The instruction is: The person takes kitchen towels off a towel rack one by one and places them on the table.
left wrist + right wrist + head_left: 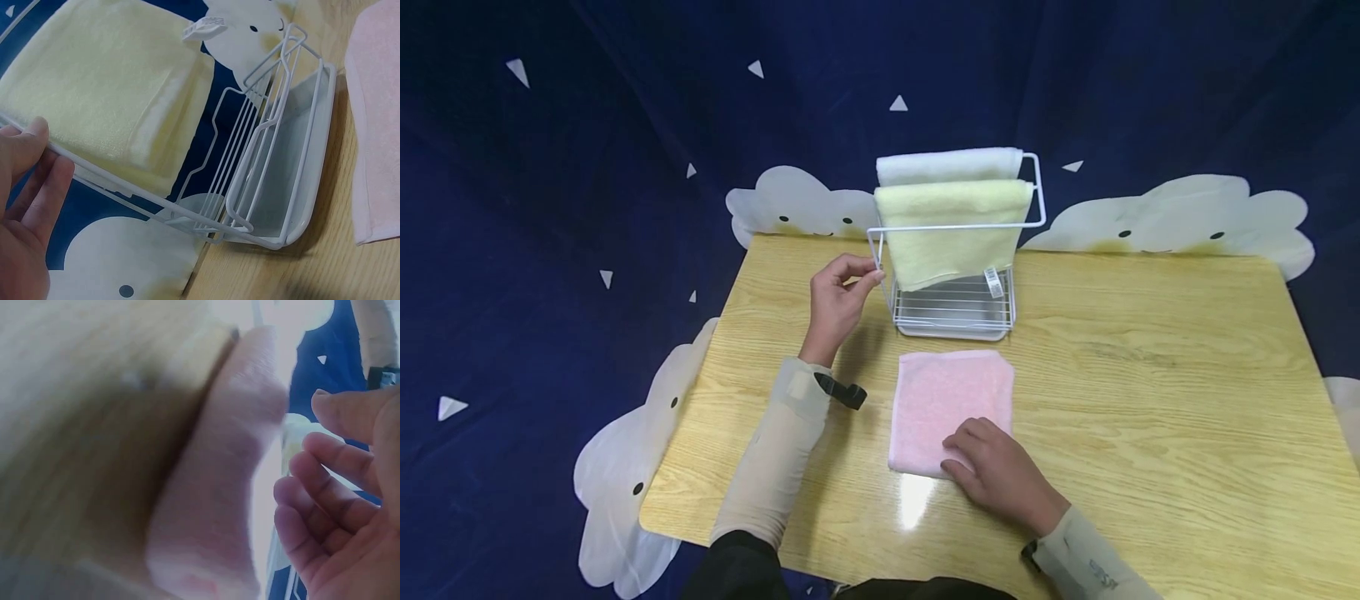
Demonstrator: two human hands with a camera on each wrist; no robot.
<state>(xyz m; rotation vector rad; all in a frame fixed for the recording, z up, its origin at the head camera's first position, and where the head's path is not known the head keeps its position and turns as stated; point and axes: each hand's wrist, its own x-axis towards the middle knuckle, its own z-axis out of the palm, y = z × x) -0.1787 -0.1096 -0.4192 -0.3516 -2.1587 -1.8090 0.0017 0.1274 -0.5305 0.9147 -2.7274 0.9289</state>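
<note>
My left hand (838, 300) pinches the left upright of a white wire towel rack (955, 227) between thumb and fingers. In the left wrist view the thumb and fingertips meet around the rack's side wire (125, 184). Over the rack's bars hang a yellow towel (955, 233), with a small printed tag at its lower corner, and a white towel (951, 165) behind it. A folded pink towel (951, 392) lies flat in front of the rack. Above its near right corner is my right hand (996, 467), fingers loosely bent, holding nothing; the right wrist view shows them apart from the towel.
A white tray (951, 333) forms the rack's base under a wire grid. All this stands on a wooden table (1150, 375). Dark blue cloth (625, 125) with cloud and triangle prints surrounds the table's back and left edges.
</note>
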